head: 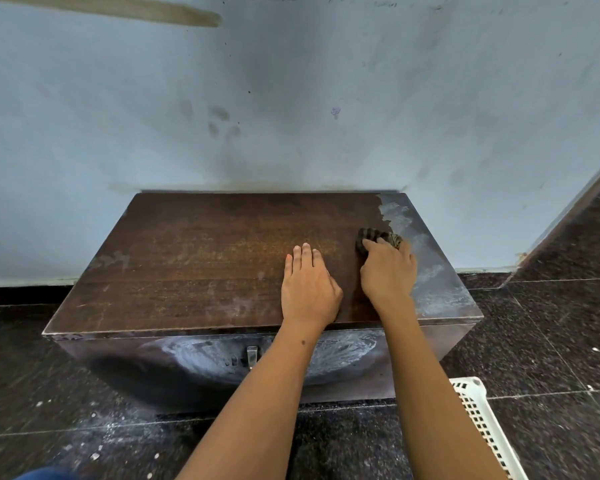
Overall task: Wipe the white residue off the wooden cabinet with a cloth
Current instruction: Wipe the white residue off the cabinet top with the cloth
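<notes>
Cloth (pixel 378 239), dark and bunched, sits on the wooden cabinet (pixel 205 265) top near its right end, at the edge of the white residue (pixel 426 268). We see our right hand (pixel 388 271) gripping it, fingers (pixel 369 245) curled over its near side. Our left hand (pixel 309 289) lies flat just beside, fingers straight and together on bare wood.

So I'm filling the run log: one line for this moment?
right hand grips cloth on cabinet | left hand flat on top | white residue right strip, front
</notes>
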Demonstrator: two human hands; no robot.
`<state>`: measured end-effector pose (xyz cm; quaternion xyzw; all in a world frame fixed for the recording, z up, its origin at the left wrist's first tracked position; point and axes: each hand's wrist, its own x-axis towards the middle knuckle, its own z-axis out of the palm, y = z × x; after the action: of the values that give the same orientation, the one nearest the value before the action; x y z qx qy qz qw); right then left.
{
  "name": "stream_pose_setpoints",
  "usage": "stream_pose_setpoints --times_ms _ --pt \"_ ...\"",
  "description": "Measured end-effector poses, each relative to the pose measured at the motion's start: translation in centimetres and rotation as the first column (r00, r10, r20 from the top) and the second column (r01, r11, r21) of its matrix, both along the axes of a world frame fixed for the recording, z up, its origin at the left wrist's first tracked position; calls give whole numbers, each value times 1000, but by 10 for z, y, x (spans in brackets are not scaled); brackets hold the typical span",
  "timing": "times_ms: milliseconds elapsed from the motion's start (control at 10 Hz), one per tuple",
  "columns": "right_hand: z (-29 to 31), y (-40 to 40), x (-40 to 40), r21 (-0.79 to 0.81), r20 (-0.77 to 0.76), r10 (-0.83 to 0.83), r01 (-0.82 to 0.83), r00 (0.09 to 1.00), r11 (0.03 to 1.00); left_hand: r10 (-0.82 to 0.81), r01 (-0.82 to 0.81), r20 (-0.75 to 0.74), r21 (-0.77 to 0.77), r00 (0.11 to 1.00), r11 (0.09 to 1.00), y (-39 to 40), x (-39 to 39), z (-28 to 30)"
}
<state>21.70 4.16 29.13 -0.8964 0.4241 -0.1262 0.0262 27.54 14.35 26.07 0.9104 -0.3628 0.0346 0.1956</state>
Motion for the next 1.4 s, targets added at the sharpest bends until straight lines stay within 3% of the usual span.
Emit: stream_pose_setpoints --times_ms 200,500,1400 --pt "10 -24 21 81 1 -11 11 1000 997 -15 15 -22 -11 1000 1000 2 -1 2" --pt "-4 23 -36 12 10 -97 97 995 995 -1 1 -13 2 1000 1000 0 0 2" --pt "0 26 -36 108 32 -110 106 993 989 1 0 -12 24 1000 1000 2 -1 3"
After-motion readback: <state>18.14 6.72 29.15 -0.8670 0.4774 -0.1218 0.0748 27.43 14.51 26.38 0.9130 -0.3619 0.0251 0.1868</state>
